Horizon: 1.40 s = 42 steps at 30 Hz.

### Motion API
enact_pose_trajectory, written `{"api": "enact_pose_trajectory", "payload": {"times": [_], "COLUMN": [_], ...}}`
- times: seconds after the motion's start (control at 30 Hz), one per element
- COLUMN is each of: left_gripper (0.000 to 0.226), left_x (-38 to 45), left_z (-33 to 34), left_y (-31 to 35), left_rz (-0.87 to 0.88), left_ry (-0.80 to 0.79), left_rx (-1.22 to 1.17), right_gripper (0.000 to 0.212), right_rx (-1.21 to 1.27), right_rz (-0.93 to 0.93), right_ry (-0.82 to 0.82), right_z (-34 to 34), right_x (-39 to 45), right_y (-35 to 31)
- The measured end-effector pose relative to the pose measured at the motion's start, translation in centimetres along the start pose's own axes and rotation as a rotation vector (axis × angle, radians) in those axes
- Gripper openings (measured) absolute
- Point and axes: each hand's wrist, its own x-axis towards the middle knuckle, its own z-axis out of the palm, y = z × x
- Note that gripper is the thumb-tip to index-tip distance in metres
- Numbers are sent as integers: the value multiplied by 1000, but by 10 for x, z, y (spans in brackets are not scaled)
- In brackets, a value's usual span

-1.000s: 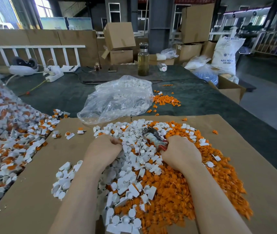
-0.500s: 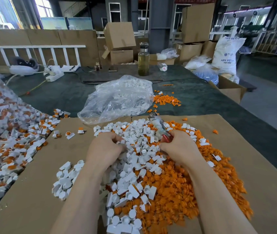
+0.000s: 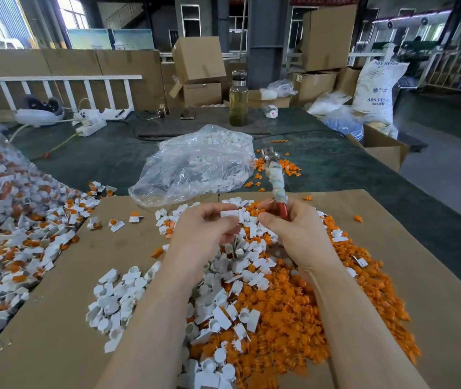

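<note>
My left hand [image 3: 205, 228] is raised above a heap of white plastic parts [image 3: 223, 313] and pinches one white part [image 3: 229, 214] between thumb and fingers. My right hand [image 3: 294, 234] grips a red-handled tool [image 3: 275, 181] wrapped in cloth, its metal tip pointing up and away; its fingertips seem to pinch a small orange piece close to the white part. A heap of orange caps [image 3: 302, 318] lies under and right of my right forearm. Both heaps rest on a cardboard sheet [image 3: 55, 318].
A clear bag of white parts [image 3: 195, 164] lies beyond the cardboard. Assembled white-and-orange pieces [image 3: 13, 234] spill from a bag at the left. Loose orange caps [image 3: 285, 167], a glass bottle [image 3: 238, 99], a power strip [image 3: 91, 127] and cardboard boxes [image 3: 198, 68] sit farther back.
Both hands rose out of the pile and came together. My left hand picked up a white part. The tool in my right hand swung from lying low to pointing upright.
</note>
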Motion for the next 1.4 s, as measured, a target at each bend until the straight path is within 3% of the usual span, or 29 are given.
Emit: {"api": "enact_pose_trajectory", "payload": {"times": [0.4, 0.67, 0.87, 1.1, 1.4], "left_gripper": [12, 5, 11, 21, 20], "left_x": [-1, -2, -5, -9, -11], "left_z": [17, 19, 22, 22, 24], "left_y": [-3, -2, 1, 3, 3], "left_rz": [103, 41, 128, 272, 318], "left_ry": [207, 188, 194, 201, 163], "left_rx": [-10, -130, -76, 62, 96], "right_gripper": [11, 12, 18, 17, 17], "right_rx": [12, -195, -346, -335, -295], "right_rz": [-103, -247, -331, -331, -311], "right_ry": [5, 97, 194, 252, 274], "right_z": [5, 15, 20, 23, 25], "right_x": [-2, -3, -6, -5, -6], "right_y": [-2, -1, -1, 1, 3]}}
